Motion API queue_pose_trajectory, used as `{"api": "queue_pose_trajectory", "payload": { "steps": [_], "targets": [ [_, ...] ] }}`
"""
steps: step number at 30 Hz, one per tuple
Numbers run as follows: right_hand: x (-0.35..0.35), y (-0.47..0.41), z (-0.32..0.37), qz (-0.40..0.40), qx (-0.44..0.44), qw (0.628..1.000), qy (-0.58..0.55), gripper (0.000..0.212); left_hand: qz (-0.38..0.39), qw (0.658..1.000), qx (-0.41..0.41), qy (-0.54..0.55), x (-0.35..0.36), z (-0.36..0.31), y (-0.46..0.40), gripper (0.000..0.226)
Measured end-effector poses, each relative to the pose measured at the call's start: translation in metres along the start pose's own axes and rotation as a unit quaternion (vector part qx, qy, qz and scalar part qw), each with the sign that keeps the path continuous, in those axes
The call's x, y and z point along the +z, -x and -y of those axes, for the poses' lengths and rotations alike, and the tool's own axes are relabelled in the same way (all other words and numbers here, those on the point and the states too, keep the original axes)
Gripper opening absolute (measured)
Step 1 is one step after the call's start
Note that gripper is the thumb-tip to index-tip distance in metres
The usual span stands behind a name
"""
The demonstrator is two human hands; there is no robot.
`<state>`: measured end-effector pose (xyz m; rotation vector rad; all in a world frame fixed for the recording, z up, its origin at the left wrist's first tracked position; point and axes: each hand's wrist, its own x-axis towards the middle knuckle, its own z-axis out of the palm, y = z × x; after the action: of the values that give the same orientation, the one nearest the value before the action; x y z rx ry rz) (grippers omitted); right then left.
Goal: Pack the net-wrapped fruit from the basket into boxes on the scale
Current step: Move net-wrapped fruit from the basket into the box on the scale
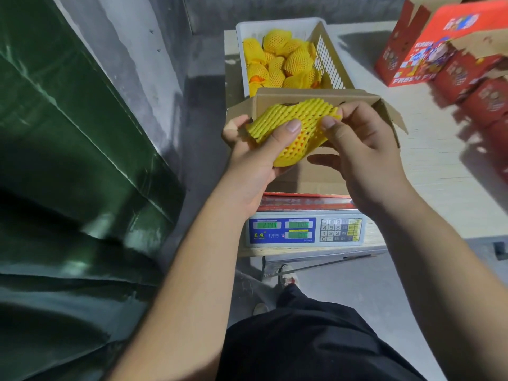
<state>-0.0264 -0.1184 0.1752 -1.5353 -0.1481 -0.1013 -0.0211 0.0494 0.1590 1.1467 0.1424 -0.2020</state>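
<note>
I hold one fruit in a yellow foam net [295,127] above the open cardboard box [384,111] that sits on the scale [305,229]. My left hand [253,158] grips the fruit from below and the left, thumb across the net. My right hand [360,149] pinches the net's right end between thumb and fingers. Behind the box, the white basket [330,53] holds several more net-wrapped fruits [297,61].
Red printed gift boxes [445,50] stand and lie at the right on the pale table [439,160]. A dark green sheet [68,133] fills the left side. The grey floor and my shoe [286,276] show below the table's front edge.
</note>
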Motion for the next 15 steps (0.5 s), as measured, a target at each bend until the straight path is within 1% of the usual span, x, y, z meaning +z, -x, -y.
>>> {"api": "queue_pose_trajectory", "payload": {
  "steps": [2, 4, 5, 7, 10, 12, 15],
  "targets": [
    [0.001, 0.001, -0.001, -0.021, -0.017, 1.000, -0.009, 0.011, 0.005, 1.000, -0.009, -0.014, -0.001, 0.001, 0.001, 0.085],
    [0.002, 0.000, -0.004, -0.028, -0.024, 0.999, -0.015, 0.008, 0.012, 0.999, -0.036, -0.027, -0.001, 0.000, 0.002, 0.072],
    [0.002, 0.001, -0.005, -0.025, -0.022, 0.999, -0.016, 0.006, 0.011, 0.999, -0.047, -0.025, -0.002, 0.000, 0.002, 0.070],
    [0.002, 0.001, -0.008, -0.019, -0.013, 1.000, -0.011, 0.004, -0.004, 0.998, -0.061, -0.019, -0.007, 0.002, 0.003, 0.075],
    [-0.001, 0.001, -0.010, -0.011, -0.022, 1.000, 0.002, 0.004, -0.026, 0.996, -0.077, -0.045, -0.012, 0.005, 0.007, 0.081],
    [-0.002, 0.000, -0.010, -0.013, -0.039, 0.999, 0.015, 0.004, -0.019, 0.994, -0.095, -0.058, -0.015, 0.007, 0.008, 0.079],
    [0.003, 0.001, -0.013, -0.037, -0.044, 0.998, 0.022, 0.003, 0.010, 0.993, -0.097, -0.066, -0.015, 0.007, 0.008, 0.071]
  ]
}}
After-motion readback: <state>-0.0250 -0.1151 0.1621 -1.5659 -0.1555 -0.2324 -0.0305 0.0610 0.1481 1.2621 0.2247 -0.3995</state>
